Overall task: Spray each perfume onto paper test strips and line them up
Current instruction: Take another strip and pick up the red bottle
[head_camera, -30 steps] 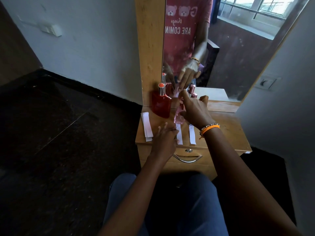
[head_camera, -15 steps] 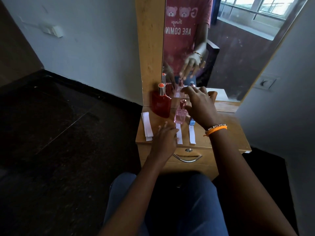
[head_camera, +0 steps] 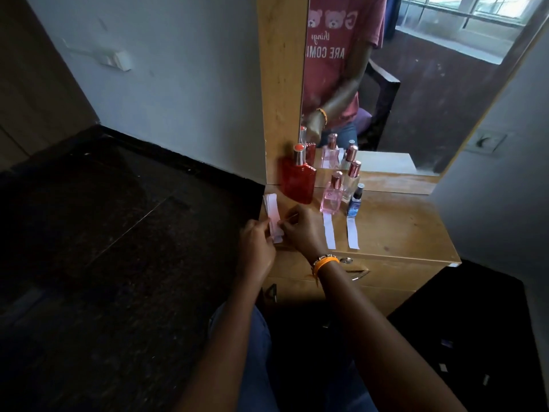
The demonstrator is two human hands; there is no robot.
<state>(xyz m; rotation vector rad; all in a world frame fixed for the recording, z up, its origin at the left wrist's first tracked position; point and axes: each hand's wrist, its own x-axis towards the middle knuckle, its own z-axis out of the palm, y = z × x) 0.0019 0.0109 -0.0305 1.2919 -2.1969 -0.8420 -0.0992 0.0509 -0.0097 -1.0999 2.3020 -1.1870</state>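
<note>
Both hands met at the stack of blank strips (head_camera: 274, 217) on the counter (head_camera: 395, 227), at its 9 o'clock edge. Left hand (head_camera: 257, 245) curled against the stack's near end from 8 o'clock, right hand (head_camera: 300, 233) reaching across from 3 o'clock, fingertips pinched at the top strip; whether 1 strip was already peeled free, impossible to tell. Stack's long axis ran roughly 11 to 5, near end toward the hands, far end toward the red bottle (head_camera: 298, 181). Left hand nearer the stack's outer side, right hand over its inner side.

To 3 o'clock of the stack, 2 strips already laid out: 1 strip (head_camera: 329, 231) below the pink bottle (head_camera: 331, 194), another strip (head_camera: 352, 232) below the blue bottle (head_camera: 355, 202), both pointing near 12 to 6, parallel, just apart. Clear bottle (head_camera: 351, 181) behind those 2. Likely next: lift 1 strip away toward 12 o'clock for spraying.
</note>
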